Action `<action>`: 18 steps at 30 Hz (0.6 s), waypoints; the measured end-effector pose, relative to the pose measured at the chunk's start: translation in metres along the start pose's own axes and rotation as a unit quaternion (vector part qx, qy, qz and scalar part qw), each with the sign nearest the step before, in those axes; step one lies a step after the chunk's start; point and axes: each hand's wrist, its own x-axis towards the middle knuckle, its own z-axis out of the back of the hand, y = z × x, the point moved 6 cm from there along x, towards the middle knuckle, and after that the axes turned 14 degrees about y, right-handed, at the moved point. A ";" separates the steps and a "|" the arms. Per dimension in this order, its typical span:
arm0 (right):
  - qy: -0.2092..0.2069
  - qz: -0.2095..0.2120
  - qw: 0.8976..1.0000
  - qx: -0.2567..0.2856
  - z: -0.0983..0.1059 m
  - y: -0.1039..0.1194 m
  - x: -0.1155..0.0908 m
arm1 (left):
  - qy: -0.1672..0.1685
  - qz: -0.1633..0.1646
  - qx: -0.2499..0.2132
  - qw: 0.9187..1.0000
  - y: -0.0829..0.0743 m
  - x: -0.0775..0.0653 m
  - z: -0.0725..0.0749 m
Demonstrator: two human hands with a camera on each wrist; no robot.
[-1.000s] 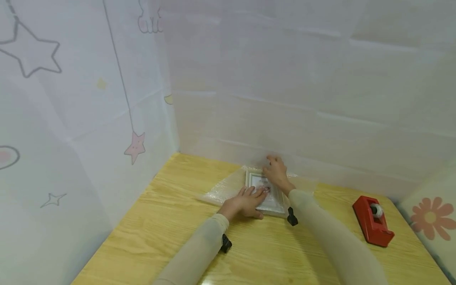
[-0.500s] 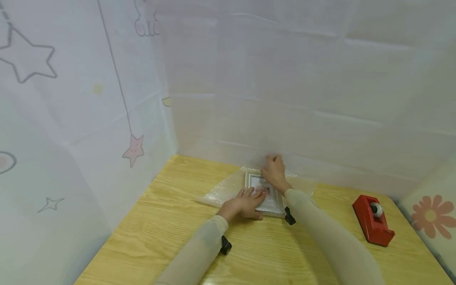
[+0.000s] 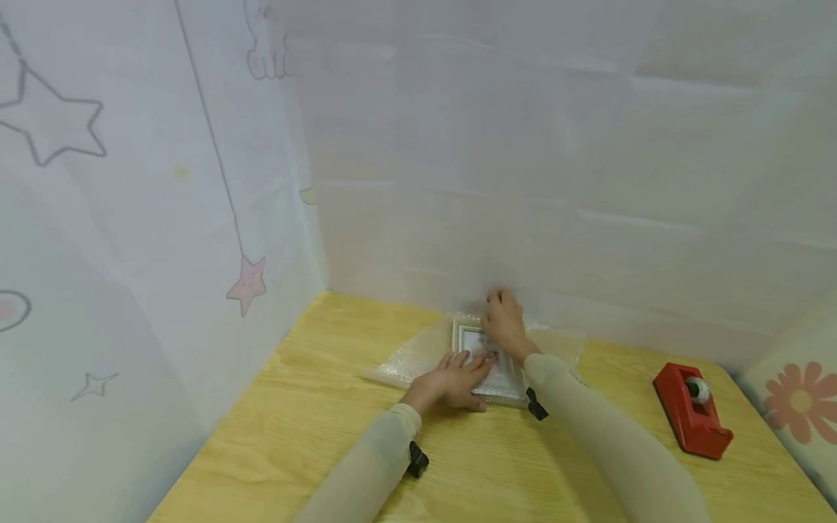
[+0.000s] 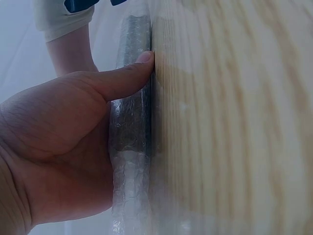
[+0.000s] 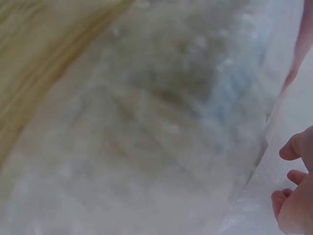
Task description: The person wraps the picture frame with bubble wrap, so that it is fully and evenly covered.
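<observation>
Wood tabletop [image 3: 261,436] bears 1 frame [image 3: 504,378] beneath left hand [image 3: 460,382].

Wood-grain table [image 3: 281,421], clear bubble wrap [image 3: 415,356], red tape dispenser [image 3: 694,430]

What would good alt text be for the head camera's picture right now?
A person's left hand lies spread on a picture frame in clear bubble wrap, while the right hand is at the frame's far side. A red tape dispenser stands to the right on the wood-grain table.
</observation>
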 end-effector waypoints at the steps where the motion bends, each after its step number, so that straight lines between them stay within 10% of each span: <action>1: -0.004 0.005 1.000 -0.010 0.000 0.002 0.000 | -0.001 0.000 0.000 1.000 0.000 0.001 -0.001; 11: -0.034 0.035 0.998 -0.032 0.002 0.009 0.001 | -0.008 0.002 0.006 1.000 0.010 0.013 -0.010; 18: -0.119 0.138 0.983 0.010 0.010 0.004 -0.006 | -0.006 0.006 0.005 1.000 0.007 0.015 -0.009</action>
